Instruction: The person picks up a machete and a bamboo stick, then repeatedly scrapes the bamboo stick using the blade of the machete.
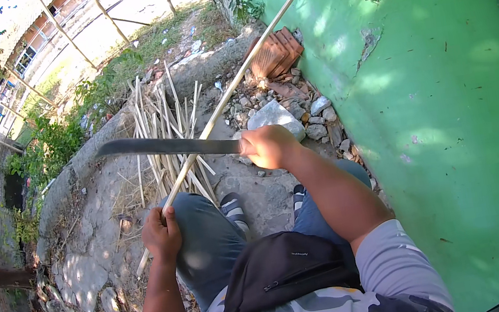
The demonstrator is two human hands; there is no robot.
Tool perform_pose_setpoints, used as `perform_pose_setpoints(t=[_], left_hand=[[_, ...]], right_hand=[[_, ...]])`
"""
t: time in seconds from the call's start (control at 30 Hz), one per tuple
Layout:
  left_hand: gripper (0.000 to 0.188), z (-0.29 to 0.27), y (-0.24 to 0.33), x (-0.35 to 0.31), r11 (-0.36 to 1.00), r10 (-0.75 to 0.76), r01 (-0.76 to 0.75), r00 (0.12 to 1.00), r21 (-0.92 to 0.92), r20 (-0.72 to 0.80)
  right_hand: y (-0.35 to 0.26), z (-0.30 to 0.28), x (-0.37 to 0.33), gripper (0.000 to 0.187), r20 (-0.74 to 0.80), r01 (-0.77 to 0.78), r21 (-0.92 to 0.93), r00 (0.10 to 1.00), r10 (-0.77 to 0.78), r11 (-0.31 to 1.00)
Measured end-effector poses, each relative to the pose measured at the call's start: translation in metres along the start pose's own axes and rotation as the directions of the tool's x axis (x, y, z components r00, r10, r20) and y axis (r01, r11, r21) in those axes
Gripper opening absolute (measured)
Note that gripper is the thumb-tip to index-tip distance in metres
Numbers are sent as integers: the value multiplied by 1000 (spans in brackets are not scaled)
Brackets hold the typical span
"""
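Observation:
My left hand (162,233) is closed round the lower part of a long pale wooden strip (228,93), beside my left knee. The strip slants up and away to the right, its far end near the green wall. In my right hand (271,147) is the handle of a machete (164,146), held above my right knee. Its dark blade points left and crosses over the strip, close to it or touching; I cannot tell which. Beyond my knees, a loose pile of thin pale strips (156,134) lies on the ground.
A green wall (432,128) stands close on my right. Along its foot lie rubble, a pale stone block (275,120) and stacked orange roof tiles (276,54). A low concrete kerb (67,189) curves along the left, with green plants (57,143) behind it.

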State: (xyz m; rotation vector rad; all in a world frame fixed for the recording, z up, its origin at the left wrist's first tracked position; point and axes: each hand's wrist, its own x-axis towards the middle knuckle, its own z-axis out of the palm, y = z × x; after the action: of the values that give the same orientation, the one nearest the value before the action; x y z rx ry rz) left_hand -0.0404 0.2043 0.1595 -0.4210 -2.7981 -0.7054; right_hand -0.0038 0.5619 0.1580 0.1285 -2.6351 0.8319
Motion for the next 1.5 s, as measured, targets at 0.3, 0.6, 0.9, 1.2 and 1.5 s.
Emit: perform_pose_setpoints(t=[0.3, 0.6, 0.9, 1.2, 1.5], left_hand=[[42, -25, -17, 0, 997, -50, 56, 992, -51, 119], [46, -7, -39, -38, 991, -48, 52, 998, -122, 35], [43, -10, -29, -37, 999, -19, 20, 1000, -39, 22], [41, -19, -22, -34, 992, 18, -28, 997, 120, 78], [35, -16, -17, -35, 981, 74, -75, 997, 177, 13]], right_hand=[[24, -31, -4, 19, 53, -151, -72, 986, 155, 986], [-3, -20, 1, 22, 137, -105, -80, 984, 116, 991], [22, -22, 2, 25, 170, -130, -69, 975, 140, 989], [-13, 6, 4, 21, 404, -48, -168, 908, 113, 985], [33, -11, 8, 24, 171, -315, 67, 939, 300, 947]])
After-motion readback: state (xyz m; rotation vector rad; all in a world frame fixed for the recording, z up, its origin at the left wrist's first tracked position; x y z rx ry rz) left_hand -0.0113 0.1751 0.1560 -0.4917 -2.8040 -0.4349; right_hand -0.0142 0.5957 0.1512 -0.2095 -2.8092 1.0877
